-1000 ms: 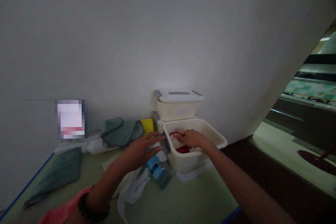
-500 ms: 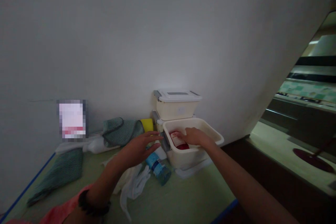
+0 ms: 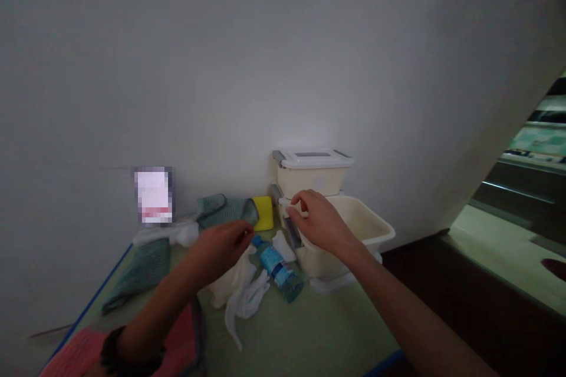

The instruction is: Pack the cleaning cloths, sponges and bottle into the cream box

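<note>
My right hand hovers at the left rim of a cream plastic bin, fingers curved, with a visible gap between thumb and forefinger and nothing seen in it. Part of the bin's inside is hidden behind this hand. My left hand is closed, its fingertips bent together near the cap of a blue-labelled plastic bottle lying on its side. Whether those fingers hold anything is hidden. White crumpled cloth or gloves lie beside the bottle.
A lidded cream box stands behind the bin, against the wall. Grey-green cloths, a yellow item and a white bottle lie along the green tabletop. Pink fabric shows below my left forearm.
My right hand has come up out of the bin to its left rim. My left hand's fingers, earlier spread, have bent together. The red labelled item in the bin no longer shows.
</note>
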Tool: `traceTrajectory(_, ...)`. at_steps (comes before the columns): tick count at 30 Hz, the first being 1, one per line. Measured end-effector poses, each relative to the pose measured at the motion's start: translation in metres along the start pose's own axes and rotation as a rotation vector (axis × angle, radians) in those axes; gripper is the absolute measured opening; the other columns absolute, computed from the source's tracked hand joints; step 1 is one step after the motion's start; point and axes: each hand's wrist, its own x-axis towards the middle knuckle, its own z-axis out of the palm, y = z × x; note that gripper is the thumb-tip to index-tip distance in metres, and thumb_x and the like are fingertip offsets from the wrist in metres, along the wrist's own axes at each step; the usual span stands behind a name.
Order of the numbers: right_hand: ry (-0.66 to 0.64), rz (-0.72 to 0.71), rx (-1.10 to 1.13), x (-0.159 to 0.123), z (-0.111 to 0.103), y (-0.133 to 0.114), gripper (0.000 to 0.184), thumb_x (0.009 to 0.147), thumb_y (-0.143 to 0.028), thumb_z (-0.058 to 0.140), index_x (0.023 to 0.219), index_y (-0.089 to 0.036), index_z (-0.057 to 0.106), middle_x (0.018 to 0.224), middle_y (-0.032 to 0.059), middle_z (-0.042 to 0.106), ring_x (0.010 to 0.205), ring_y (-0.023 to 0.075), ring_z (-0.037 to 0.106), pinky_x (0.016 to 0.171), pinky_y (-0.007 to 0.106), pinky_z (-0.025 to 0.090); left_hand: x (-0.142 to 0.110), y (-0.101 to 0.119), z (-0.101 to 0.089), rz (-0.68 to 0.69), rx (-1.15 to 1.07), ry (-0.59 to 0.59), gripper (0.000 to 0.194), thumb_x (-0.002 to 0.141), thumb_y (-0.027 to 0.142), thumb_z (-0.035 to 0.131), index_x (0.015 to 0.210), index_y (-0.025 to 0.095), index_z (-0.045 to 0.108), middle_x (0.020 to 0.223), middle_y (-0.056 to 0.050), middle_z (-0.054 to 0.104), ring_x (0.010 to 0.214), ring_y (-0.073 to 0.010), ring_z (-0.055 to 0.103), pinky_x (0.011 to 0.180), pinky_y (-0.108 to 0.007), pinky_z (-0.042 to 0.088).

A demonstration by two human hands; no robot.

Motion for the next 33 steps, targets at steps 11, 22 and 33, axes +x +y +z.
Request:
traceTrajectory(11, -0.112, -0.388, 0.105, -0.022, 0.060, -0.074, 0.018, 0.084, -0.021, 0.050, 0.096, -0.013, 0.062, 0.095, 0.0098, 0.059, 0.095, 0.0234, 0.052, 0.087, 0.038, 0.043, -0.090, -0.069, -0.005, -0.352, 0.001, -0.227, 0.028, 0.082, 0.036, 0.045, 0.099, 0.015, 0.054, 0.090, -0.010, 0.064, 0.079, -0.0231, 0.063, 0.069, -0.033, 0.046)
traceTrajectory(22, -0.275, -0.312, 0.263, -0.045, 0.166, -0.055, 0.027, 0.087, -0.021, 0.047, 0.109, -0.012, 0.060, 0.106, 0.0113, 0.060, 0.101, 0.0227, 0.054, 0.091, 0.038, 0.045, -0.103, -0.076, 0.004, -0.334, -0.251, -0.445, 0.025, 0.077, 0.035, 0.056, 0.095, 0.019, 0.063, 0.091, -0.005, 0.068, 0.080, -0.0207, 0.062, 0.069, -0.028, 0.047)
traceTrajectory(33, -0.241, -0.252, 0.345, -0.050, 0.154, -0.063, 0.035, 0.092, -0.024, 0.037, 0.119, -0.010, 0.055, 0.122, 0.0135, 0.057, 0.113, 0.0222, 0.051, 0.098, 0.039, 0.041, -0.101, -0.094, 0.039, -0.282, -0.134, 0.379, 0.027, 0.084, 0.033, 0.050, 0.107, 0.019, 0.050, 0.107, -0.009, 0.058, 0.097, -0.0217, 0.057, 0.084, -0.036, 0.048)
